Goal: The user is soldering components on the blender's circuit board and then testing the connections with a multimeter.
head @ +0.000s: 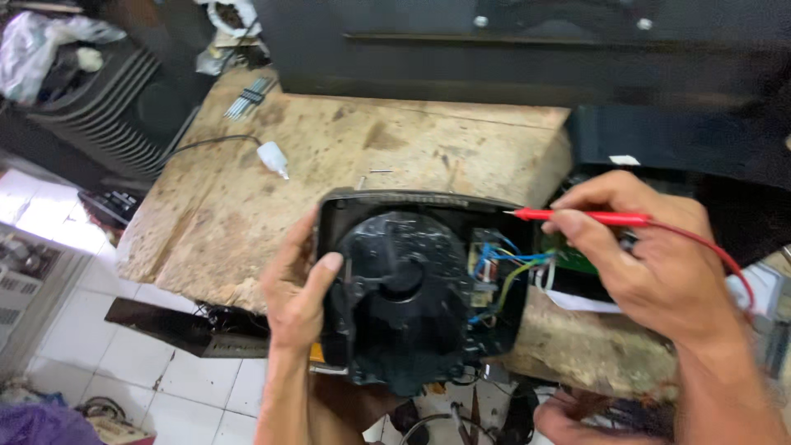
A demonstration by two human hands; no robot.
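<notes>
At centre frame, on the near edge of a worn wooden board (354,148), sits an opened black appliance housing (412,288), back cover off, round black motor/fan unit (400,301) exposed. Left hand (301,288) comes in from 7 o'clock & clamps the housing's left wall, thumb hooked over the rim, fingers wrapped behind, prob. to stop it rocking off the board's edge. Right hand (651,255) enters from 4 o'clock, fingers pinched shut on a red test probe (577,217), held pen-style so the metal tip aims toward 9 o'clock, just above the wiring bundle (503,272) of blue, yellow & white leads at the housing's right side. Tip looks clear of the wires, not touching. Red lead trails off to 3 o'clock. White glue-type bottle (273,158) lies on the board at 11 o'clock, well apart; small screws near it.
</notes>
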